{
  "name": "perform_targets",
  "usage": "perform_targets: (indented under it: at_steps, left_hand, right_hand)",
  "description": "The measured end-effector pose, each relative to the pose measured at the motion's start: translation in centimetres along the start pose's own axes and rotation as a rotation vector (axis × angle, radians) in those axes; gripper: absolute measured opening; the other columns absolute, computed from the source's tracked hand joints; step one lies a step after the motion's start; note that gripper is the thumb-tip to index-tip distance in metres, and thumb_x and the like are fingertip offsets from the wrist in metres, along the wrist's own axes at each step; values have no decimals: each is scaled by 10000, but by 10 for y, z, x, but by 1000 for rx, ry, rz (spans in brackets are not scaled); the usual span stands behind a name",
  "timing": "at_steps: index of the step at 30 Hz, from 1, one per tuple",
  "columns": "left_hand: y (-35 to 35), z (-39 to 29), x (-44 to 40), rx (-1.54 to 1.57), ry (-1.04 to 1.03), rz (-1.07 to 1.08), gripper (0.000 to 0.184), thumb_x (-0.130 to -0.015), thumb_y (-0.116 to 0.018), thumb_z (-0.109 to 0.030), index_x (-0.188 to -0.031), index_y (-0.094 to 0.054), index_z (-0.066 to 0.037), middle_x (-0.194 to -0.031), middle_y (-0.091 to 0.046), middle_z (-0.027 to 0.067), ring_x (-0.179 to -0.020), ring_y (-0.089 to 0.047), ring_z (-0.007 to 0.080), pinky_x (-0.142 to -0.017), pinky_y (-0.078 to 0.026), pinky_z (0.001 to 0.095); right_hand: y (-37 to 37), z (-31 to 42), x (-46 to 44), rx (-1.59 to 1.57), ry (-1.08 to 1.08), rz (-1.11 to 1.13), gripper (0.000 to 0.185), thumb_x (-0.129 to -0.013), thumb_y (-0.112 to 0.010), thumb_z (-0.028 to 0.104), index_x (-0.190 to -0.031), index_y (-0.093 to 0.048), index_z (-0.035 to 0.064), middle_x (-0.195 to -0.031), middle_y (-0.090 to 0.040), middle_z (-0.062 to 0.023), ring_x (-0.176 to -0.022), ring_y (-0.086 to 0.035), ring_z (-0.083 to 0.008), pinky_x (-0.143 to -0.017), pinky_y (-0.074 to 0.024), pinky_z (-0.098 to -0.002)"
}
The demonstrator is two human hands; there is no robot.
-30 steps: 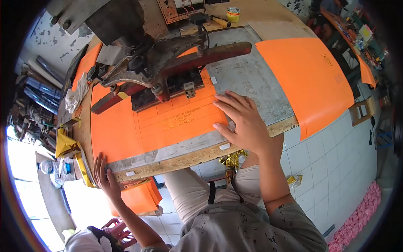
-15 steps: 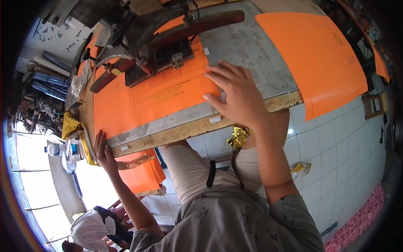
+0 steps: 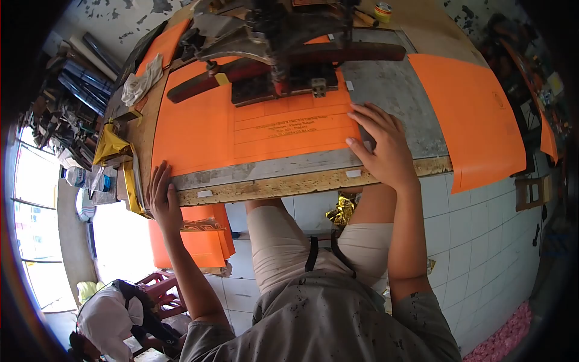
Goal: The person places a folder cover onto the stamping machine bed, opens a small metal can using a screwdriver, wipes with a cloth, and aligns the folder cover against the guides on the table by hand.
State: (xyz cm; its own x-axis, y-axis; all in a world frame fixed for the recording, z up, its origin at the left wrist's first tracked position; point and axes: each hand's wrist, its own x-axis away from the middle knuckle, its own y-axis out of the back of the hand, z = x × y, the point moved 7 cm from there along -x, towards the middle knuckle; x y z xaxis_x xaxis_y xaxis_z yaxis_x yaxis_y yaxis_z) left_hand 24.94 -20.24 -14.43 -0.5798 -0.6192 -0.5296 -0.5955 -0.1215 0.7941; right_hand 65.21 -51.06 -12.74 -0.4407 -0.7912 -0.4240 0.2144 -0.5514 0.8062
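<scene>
An orange sheet (image 3: 199, 142) with several lines of printed text lies on the grey metal plate (image 3: 386, 90). My right hand (image 3: 386, 145) rests at the sheet's right edge, fingers spread, thumb and fingertips touching it. At the table's front left corner, my left hand (image 3: 163, 196) lies on the edge near the sheet's lower left corner, its fingers extended. Over the sheet stands a dark press head (image 3: 283, 87) with a red bar (image 3: 374, 52). Small white pieces sit beside the sheet and on the wooden edge.
Another orange sheet (image 3: 470, 120) hangs over the table's right side. A white cloth (image 3: 142, 81) and gold foil (image 3: 114, 148) lie at the left. Below the table are more orange sheets (image 3: 199, 241). A person in white (image 3: 111, 317) is at the lower left. A yellow tin (image 3: 383, 12) stands at the back.
The camera view has shifted and turned, so the press and sheet appear farther right. Both hands keep about the same places on the sheet and table edge.
</scene>
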Motion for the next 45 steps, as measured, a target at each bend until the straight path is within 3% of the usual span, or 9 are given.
perform_targets:
  at_steps: [5,14,18,25,31,37,43,45]
  left_hand:
    - [14,-26,-17,-162,-95,-19,425,-1011,-613,-136,-1420,-718,-89,-1508,-693,91,-1449,-591,336,-1230,-418,517]
    - [-2,-111,-44,211,-249,172,382,-950,-744,-172,-1315,-746,-60,-1431,-718,121,-1372,-638,362,-1166,-470,521]
    - [-22,-136,-36,180,-313,221,428,-966,-745,-222,-1363,-735,-65,-1549,-647,119,-1466,-567,364,-1233,-415,539]
    - [-35,-145,-20,187,-295,237,463,-1001,-710,-302,-1397,-713,-61,-1575,-628,120,-1504,-534,349,-1268,-381,530]
    - [-23,-148,-15,235,-285,236,366,-978,-742,-249,-1281,-748,-42,-1464,-683,142,-1386,-607,354,-1195,-447,511]
    - [-15,-154,-28,220,-291,329,300,-960,-775,-252,-1163,-778,-30,-1225,-732,114,-1150,-682,313,-1060,-515,482]
    - [-50,-184,-79,206,-388,307,403,-976,-767,-280,-1287,-743,-25,-1184,-702,120,-1121,-686,307,-1001,-545,459]
    - [-69,-189,-90,147,-382,315,475,-994,-747,-300,-1357,-701,3,-1177,-690,148,-1104,-698,326,-978,-559,463]
  right_hand:
    - [0,-2,0,21,-31,17,490,-1006,-762,328,-1427,-704,84,-1568,-633,-60,-1540,-490,-282,-1286,-333,-505]
    - [6,-3,-10,-62,-28,-42,396,-1011,-773,260,-1356,-748,68,-1509,-682,-75,-1486,-553,-293,-1254,-377,-482]
    - [5,9,-7,-11,71,-36,396,-1006,-775,259,-1352,-750,69,-1493,-691,-75,-1460,-572,-298,-1239,-386,-487]
    - [0,8,-2,63,113,1,422,-972,-798,245,-1357,-744,83,-1466,-699,-88,-1435,-586,-300,-1221,-393,-487]
    - [7,16,9,-44,98,24,359,-943,-818,202,-1263,-760,51,-1395,-720,-93,-1391,-612,-306,-1208,-404,-477]
    - [14,28,13,0,151,61,340,-943,-823,207,-1235,-757,46,-1385,-701,-86,-1378,-602,-304,-1196,-420,-467]
    - [-11,65,-36,44,109,145,475,-1008,-783,267,-1402,-693,18,-1496,-600,-110,-1399,-564,-324,-1191,-441,-469]
    - [-30,65,-49,129,92,129,514,-1012,-773,297,-1405,-685,-22,-1433,-597,-143,-1338,-571,-325,-1151,-457,-470]
